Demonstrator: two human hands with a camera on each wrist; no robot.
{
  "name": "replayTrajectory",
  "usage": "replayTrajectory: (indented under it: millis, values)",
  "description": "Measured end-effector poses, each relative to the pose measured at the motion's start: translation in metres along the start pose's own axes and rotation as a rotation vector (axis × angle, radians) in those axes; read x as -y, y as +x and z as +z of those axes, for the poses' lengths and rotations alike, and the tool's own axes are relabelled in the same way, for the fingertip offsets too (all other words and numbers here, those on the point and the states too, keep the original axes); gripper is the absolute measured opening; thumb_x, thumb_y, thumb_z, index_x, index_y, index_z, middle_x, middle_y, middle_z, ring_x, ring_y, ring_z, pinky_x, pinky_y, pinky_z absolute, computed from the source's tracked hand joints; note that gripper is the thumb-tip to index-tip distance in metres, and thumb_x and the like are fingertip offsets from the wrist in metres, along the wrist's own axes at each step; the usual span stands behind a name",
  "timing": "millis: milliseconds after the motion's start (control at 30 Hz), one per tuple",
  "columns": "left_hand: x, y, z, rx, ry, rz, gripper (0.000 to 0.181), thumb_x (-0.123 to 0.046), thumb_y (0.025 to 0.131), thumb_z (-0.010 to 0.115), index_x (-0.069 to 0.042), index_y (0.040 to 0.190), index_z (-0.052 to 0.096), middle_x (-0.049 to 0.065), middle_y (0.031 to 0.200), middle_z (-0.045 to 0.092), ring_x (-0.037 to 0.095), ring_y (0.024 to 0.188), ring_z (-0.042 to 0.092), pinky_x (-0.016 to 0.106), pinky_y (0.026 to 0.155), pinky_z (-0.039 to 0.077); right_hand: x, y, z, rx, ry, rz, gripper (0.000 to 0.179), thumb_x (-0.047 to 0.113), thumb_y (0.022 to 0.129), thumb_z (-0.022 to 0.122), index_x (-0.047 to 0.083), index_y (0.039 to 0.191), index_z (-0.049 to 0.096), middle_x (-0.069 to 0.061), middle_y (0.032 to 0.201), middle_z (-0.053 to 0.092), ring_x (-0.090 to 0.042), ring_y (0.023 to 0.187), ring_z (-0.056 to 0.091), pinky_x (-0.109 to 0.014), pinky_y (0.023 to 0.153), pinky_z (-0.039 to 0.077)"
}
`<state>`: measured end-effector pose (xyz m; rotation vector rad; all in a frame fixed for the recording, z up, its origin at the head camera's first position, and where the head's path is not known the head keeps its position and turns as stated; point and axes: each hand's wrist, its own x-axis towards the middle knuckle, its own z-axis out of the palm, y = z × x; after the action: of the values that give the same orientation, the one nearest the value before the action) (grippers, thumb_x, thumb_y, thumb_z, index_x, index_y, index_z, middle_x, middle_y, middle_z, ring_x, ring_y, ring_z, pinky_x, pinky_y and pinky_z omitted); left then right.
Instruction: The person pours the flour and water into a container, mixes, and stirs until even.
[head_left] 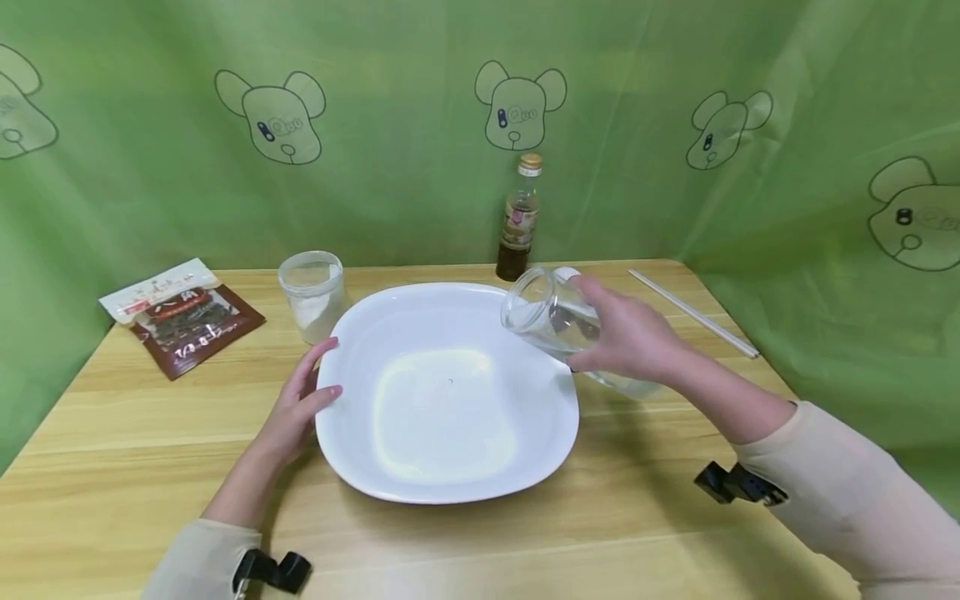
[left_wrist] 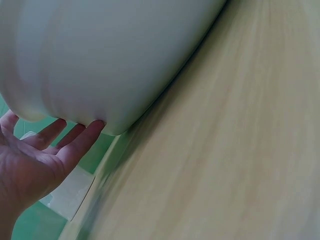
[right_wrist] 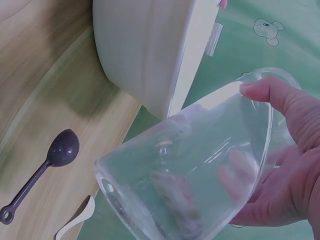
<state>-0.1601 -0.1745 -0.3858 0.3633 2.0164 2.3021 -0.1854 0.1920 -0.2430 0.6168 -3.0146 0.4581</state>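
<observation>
A white plastic basin [head_left: 450,400] sits on the wooden table in front of me. My left hand [head_left: 300,400] holds its left rim, thumb over the edge; in the left wrist view, the fingers [left_wrist: 82,145] press against the outer wall. In my right hand [head_left: 633,333] is a clear glass jar [head_left: 551,312], gripped round its body. The jar lies tilted above the basin's right rim with its mouth facing left. In the right wrist view the see-through jar [right_wrist: 185,160] fills the middle, thumb and fingers on opposite sides.
Behind the basin stand a bottle of dark liquid [head_left: 517,225] and a tub of white powder [head_left: 315,300]. A brown spice packet [head_left: 187,317] lies far left, a thin white rod [head_left: 693,312] far right. The right wrist view shows a dark spoon [right_wrist: 64,148] and a white spoon [right_wrist: 80,217].
</observation>
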Motion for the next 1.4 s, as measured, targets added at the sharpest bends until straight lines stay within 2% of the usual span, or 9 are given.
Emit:
replayTrajectory:
  millis: [233, 467, 600, 767, 1133, 1400]
  values:
    - [0.0019, 0.0003, -0.0006, -0.001, -0.003, -0.004, 0.059, -0.003, 0.081, 0.043, -0.014, 0.135, 0.023, 0.019, 0.134, 0.021, 0.021, 0.102, 0.046, 0.037, 0.072, 0.049, -0.0006, -0.0013, -0.0005, 0.023, -0.024, -0.009, 0.092, 0.023, 0.055, 0.076, 0.006, 0.132, 0.027, -0.019, 0.105, 0.053, -0.028, 0.076, 0.053, -0.041, 0.06, 0.047]
    - [0.0049, 0.0021, -0.0011, 0.004, -0.01, -0.015, 0.06, -0.004, 0.08, 0.045, -0.016, 0.135, 0.023, 0.019, 0.135, 0.02, 0.021, 0.102, 0.046, 0.039, 0.072, 0.049, -0.0034, -0.002, -0.0015, 0.054, -0.052, 0.006, 0.095, 0.024, 0.057, 0.076, 0.004, 0.133, 0.024, -0.024, 0.119, 0.044, -0.036, 0.089, 0.052, -0.047, 0.069, 0.046]
    - [0.005, 0.0024, -0.0008, 0.006, -0.003, -0.017, 0.06, -0.004, 0.081, 0.044, -0.016, 0.135, 0.023, 0.018, 0.134, 0.021, 0.023, 0.103, 0.045, 0.039, 0.072, 0.049, -0.004, -0.0018, -0.0022, 0.058, -0.066, 0.012, 0.094, 0.025, 0.057, 0.076, 0.004, 0.133, 0.025, -0.024, 0.117, 0.046, -0.035, 0.086, 0.053, -0.047, 0.067, 0.046]
    - [0.0036, 0.0019, -0.0008, 0.008, -0.006, -0.023, 0.06, -0.004, 0.081, 0.044, -0.016, 0.136, 0.022, 0.018, 0.133, 0.022, 0.024, 0.103, 0.044, 0.039, 0.072, 0.049, -0.0044, -0.0014, -0.003, 0.073, -0.071, 0.016, 0.095, 0.026, 0.057, 0.076, 0.003, 0.133, 0.024, -0.026, 0.118, 0.044, -0.037, 0.09, 0.052, -0.049, 0.069, 0.046]
    - [0.0013, 0.0004, -0.0015, 0.006, -0.025, -0.025, 0.06, -0.004, 0.081, 0.044, -0.015, 0.136, 0.023, 0.02, 0.131, 0.024, 0.017, 0.098, 0.049, 0.038, 0.07, 0.05, -0.0031, 0.0, -0.0057, 0.077, -0.105, -0.003, 0.095, 0.029, 0.056, 0.077, 0.005, 0.132, 0.026, -0.026, 0.111, 0.049, -0.035, 0.082, 0.054, -0.047, 0.063, 0.047]
    - [0.0032, 0.0017, -0.002, 0.008, -0.034, -0.022, 0.06, -0.002, 0.081, 0.043, -0.016, 0.136, 0.023, 0.019, 0.13, 0.025, 0.017, 0.097, 0.049, 0.038, 0.071, 0.049, -0.0018, 0.0021, -0.007, 0.082, -0.109, -0.01, 0.096, 0.029, 0.056, 0.077, 0.004, 0.133, 0.026, -0.027, 0.111, 0.049, -0.037, 0.087, 0.052, -0.048, 0.065, 0.047]
